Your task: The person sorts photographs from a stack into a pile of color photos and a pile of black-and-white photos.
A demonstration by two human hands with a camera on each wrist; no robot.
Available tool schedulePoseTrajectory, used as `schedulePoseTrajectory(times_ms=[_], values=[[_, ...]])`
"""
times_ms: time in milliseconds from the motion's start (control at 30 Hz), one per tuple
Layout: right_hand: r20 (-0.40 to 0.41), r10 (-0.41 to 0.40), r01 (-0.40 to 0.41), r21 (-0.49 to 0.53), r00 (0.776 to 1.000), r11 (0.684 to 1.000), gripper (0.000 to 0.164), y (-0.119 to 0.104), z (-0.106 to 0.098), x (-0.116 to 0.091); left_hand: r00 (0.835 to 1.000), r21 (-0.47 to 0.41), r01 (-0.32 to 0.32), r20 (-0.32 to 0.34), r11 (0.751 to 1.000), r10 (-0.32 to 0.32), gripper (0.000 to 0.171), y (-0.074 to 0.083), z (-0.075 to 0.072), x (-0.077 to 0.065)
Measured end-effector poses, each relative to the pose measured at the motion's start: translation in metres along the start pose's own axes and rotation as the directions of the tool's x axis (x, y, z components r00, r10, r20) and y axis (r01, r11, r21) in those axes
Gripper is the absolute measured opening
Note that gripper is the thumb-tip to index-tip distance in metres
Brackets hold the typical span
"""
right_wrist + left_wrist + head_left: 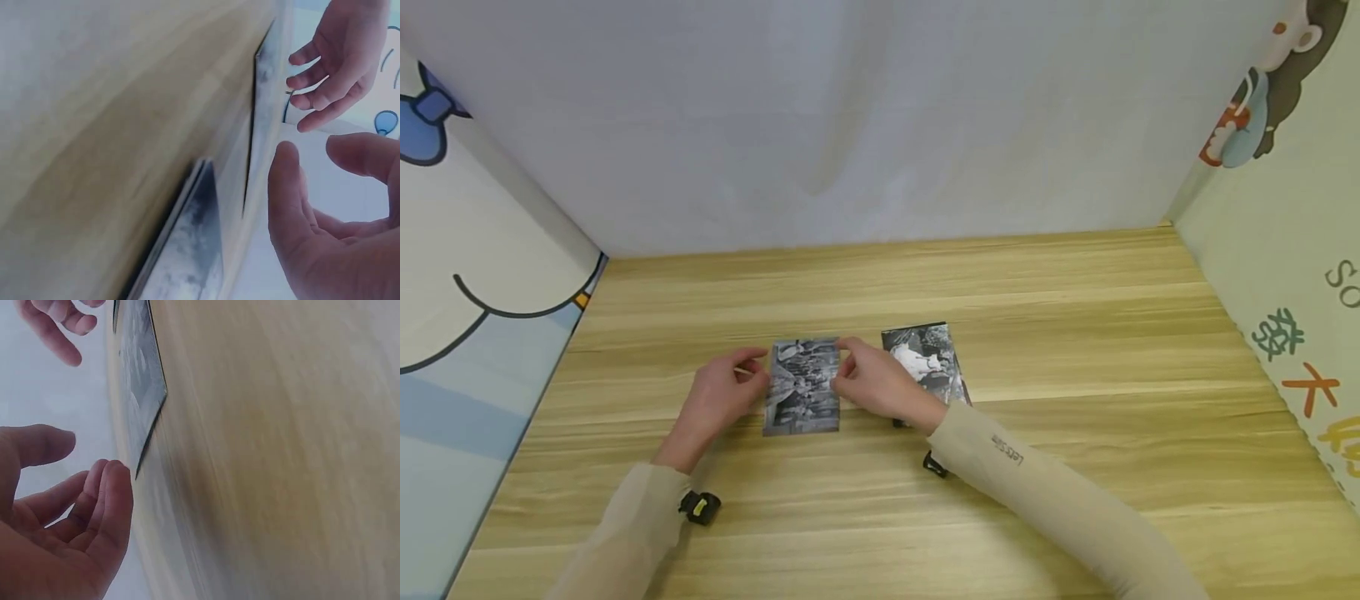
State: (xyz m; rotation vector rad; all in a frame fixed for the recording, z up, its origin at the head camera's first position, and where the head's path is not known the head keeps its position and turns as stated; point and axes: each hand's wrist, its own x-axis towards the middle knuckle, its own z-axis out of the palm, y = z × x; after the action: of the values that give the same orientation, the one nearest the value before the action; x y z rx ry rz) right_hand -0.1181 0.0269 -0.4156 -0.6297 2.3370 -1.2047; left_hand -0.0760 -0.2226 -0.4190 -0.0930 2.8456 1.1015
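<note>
A black-and-white photo card lies flat on the wooden table between the two hands. At its left edge is my left hand, thumb and fingers loosely bent with nothing between them. My right hand is at the card's right edge, its fingertips by the upper right side. The right wrist view shows its thumb and fingers spread apart, holding nothing. Under and beyond the right wrist sits a small stack of similar photo cards, partly hidden by that hand; its layered edges show in the right wrist view.
The wood-grained table reaches a pale curtain-like backdrop. Printed panels stand at the left and right. Each wrist wears a black strap device, the left one showing best.
</note>
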Motion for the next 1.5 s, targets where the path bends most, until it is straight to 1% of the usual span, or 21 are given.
schedulePoseTrajectory(times_ms=[133, 267, 367, 533, 733, 833, 967, 1100, 1233, 1367, 1500], values=[[0.011, -0.032, 0.031, 0.074, 0.999, 0.997, 0.062, -0.001, -0.006, -0.011, 0.997, -0.033, -0.050, -0.061, 0.998, 0.048, 0.042, 0.007, 0.003, -0.004], [0.016, -0.047, 0.044, 0.131, 0.999, 0.990, 0.058, 0.000, -0.012, -0.020, 0.992, -0.094, -0.102, -0.087, 0.990, 0.094, 0.040, 0.015, 0.008, -0.007], [-0.004, -0.058, 0.058, 0.151, 0.998, 0.987, 0.057, 0.000, -0.017, -0.026, 0.987, -0.136, -0.128, -0.110, 0.982, 0.114, 0.040, 0.021, 0.012, -0.010], [-0.052, -0.077, 0.086, 0.197, 0.996, 0.977, 0.056, 0.004, -0.026, -0.036, 0.975, -0.166, -0.175, -0.165, 0.970, 0.148, 0.038, 0.031, 0.018, -0.013], [-0.109, -0.090, 0.111, 0.207, 0.990, 0.972, 0.055, 0.009, -0.033, -0.049, 0.965, -0.199, -0.224, -0.185, 0.954, 0.188, 0.038, 0.042, 0.027, -0.016], [-0.127, -0.084, 0.110, 0.212, 0.988, 0.971, 0.053, 0.013, -0.035, -0.054, 0.956, -0.205, -0.260, -0.193, 0.944, 0.221, 0.038, 0.046, 0.033, -0.017], [-0.157, -0.092, 0.123, 0.200, 0.983, 0.972, 0.052, 0.017, -0.039, -0.061, 0.949, -0.222, -0.293, -0.184, 0.930, 0.255, 0.040, 0.053, 0.040, -0.018], [-0.210, -0.117, 0.152, 0.157, 0.971, 0.976, 0.052, 0.023, -0.045, -0.067, 0.951, -0.239, -0.299, -0.155, 0.924, 0.267, 0.043, 0.061, 0.045, -0.015], [-0.263, -0.136, 0.177, 0.137, 0.955, 0.975, 0.051, 0.030, -0.052, -0.071, 0.955, -0.256, -0.295, -0.125, 0.921, 0.271, 0.046, 0.068, 0.049, -0.011], [-0.292, -0.128, 0.171, 0.129, 0.948, 0.977, 0.051, 0.037, -0.059, -0.073, 0.956, -0.257, -0.292, -0.101, 0.921, 0.274, 0.050, 0.073, 0.053, -0.005], [-0.319, -0.102, 0.141, 0.099, 0.942, 0.985, 0.053, 0.043, -0.065, -0.074, 0.964, -0.265, -0.267, -0.065, 0.927, 0.259, 0.056, 0.078, 0.058, 0.000]])
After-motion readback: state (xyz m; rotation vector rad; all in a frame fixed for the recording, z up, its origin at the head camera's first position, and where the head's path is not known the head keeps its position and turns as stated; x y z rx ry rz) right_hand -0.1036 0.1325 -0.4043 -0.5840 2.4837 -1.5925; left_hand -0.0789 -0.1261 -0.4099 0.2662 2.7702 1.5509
